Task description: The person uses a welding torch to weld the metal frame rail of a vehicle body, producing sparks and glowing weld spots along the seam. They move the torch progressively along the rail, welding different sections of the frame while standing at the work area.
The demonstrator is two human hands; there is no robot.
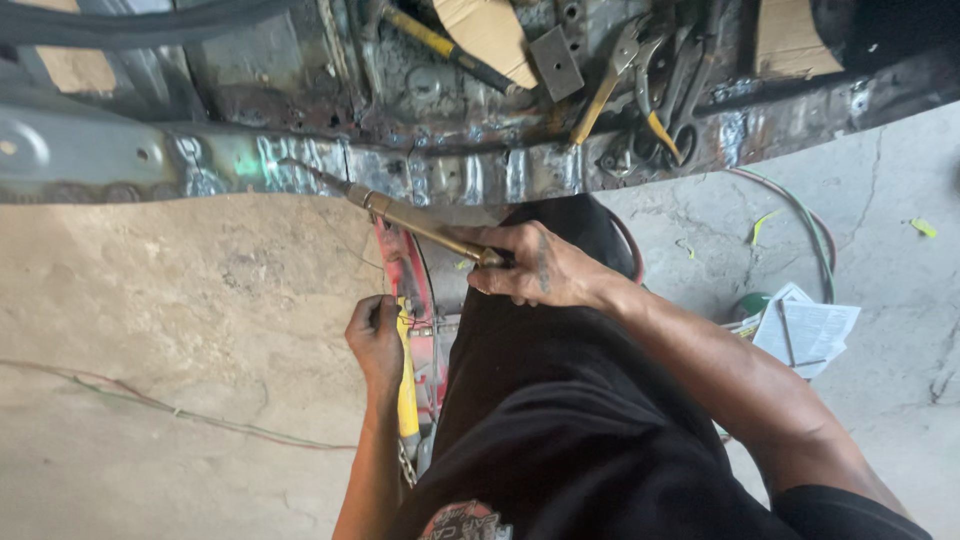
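Fingers (500, 262) of the right hand (535, 268) are curled tight round the rear end of a brass-coloured torch (420, 225), pinching it between thumb and knuckles. From those fingers the torch runs up and to the left, and its thin dark tip lies against the welded, scorched metal sill (300, 165) of a car body that crosses the top of the head view. The left hand (375, 335), lower and left of the right fingers, is closed in a fist round a yellow-handled tool (407, 385) that hangs straight down; its fingers are pressed together on the handle. Just beside that fist stands a red metal piece (425, 300) with a short chain (406, 465) below it.

Above the right fingers, past the sill, loose tools lie on the rusty floor pan: pliers with yellow grips (650, 100), a yellow-handled screwdriver (445, 45), a small square steel plate (556, 62) and a torn piece of brown cardboard (490, 30). To the right of the right forearm, on the cracked concrete floor (200, 330), lie white folded papers (810, 330) with small print, next to a green round can (748, 305). Green and red hoses (815, 235) curve over the floor above the papers. A thin wire (150, 405) trails across the floor well to the left of the left hand.
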